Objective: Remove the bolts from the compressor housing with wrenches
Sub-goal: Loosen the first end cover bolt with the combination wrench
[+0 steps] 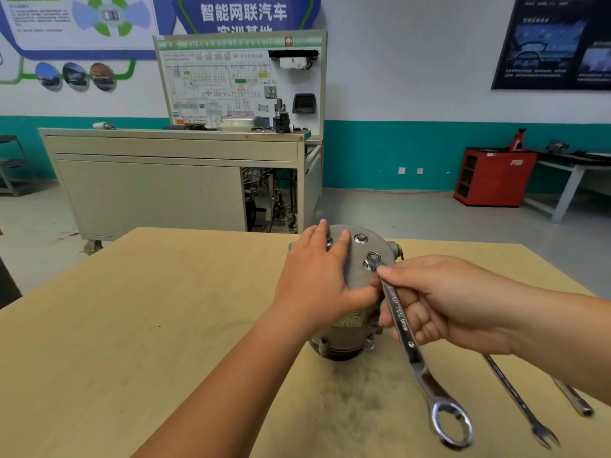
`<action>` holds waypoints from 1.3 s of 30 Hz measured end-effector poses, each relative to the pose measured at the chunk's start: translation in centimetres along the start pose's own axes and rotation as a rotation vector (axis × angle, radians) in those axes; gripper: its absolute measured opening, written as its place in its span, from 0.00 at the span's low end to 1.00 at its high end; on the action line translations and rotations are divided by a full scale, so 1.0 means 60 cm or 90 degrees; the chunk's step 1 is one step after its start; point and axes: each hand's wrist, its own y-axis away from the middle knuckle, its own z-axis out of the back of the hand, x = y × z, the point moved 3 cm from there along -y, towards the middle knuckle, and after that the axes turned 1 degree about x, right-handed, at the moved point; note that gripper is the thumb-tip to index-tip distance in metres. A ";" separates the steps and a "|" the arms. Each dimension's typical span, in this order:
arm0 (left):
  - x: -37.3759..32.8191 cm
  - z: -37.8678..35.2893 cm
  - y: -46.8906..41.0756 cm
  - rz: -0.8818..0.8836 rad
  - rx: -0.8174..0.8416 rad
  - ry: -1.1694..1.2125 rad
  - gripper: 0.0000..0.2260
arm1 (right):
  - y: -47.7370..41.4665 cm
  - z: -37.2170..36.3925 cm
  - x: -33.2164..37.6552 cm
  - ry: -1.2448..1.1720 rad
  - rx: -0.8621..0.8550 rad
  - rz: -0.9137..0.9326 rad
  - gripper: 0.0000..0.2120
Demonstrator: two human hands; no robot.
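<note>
Scuffed ply table (pixel 165 309); teal-banded wall (pixel 413 153) behind; L fingers (pixel 344 238) flat on compressor (pixel 358 279); R fingers (pixel 425 332) grip wrench (pixel 418 361).

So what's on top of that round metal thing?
The left hand lies flat on the compressor housing. One bolt stands bare; the wrench, held by the right hand, sits over another. A third peeks between fingers; anything under the palm is hidden.

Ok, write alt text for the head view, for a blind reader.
A right hand grips a wrench whose far end sits on a bolt atop a compressor housing, steadied by the left hand. A spare wrench and tubular tool lie on the table.
</note>
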 end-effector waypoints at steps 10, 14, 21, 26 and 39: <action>0.001 -0.008 -0.002 0.001 0.000 0.008 0.45 | -0.015 0.119 0.079 0.748 -0.074 0.039 0.20; -0.001 -0.011 -0.005 -0.008 0.010 -0.009 0.45 | -0.051 0.149 0.092 0.786 -0.117 0.214 0.12; 0.001 -0.009 -0.002 0.007 0.009 -0.005 0.45 | -0.059 0.172 0.105 0.670 -0.206 0.292 0.02; 0.008 -0.010 0.000 0.013 0.000 0.008 0.45 | -0.027 0.140 0.058 0.364 -0.196 0.208 0.07; -0.001 -0.006 -0.002 -0.004 -0.022 0.001 0.50 | -0.003 0.002 0.005 0.036 0.044 0.012 0.12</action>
